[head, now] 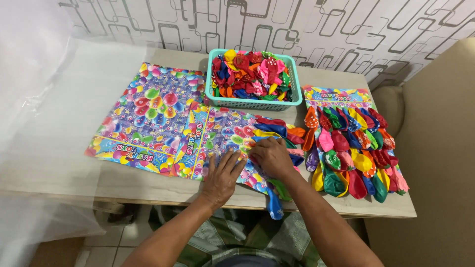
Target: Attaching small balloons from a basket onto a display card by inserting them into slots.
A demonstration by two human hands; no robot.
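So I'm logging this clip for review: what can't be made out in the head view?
- Balloons under the right hand: the hand covers them.
- Card under the left hand: partly hidden by the palm.
- Lower layers in the teal basket: buried under the top balloons.
- Table's left end: veiled by clear plastic sheeting.
- Fingertip grip of either hand: not visible.

wall [346, 29]: top of frame, white paper with grey rounded-rectangle line pattern
table [148, 190]: centre, pale wood-look top
sofa [435, 148]: right edge, beige
sheet [39, 99]: left side, clear plastic, hazy
floor [104, 247]: lower left, light tiles
light: even, soft
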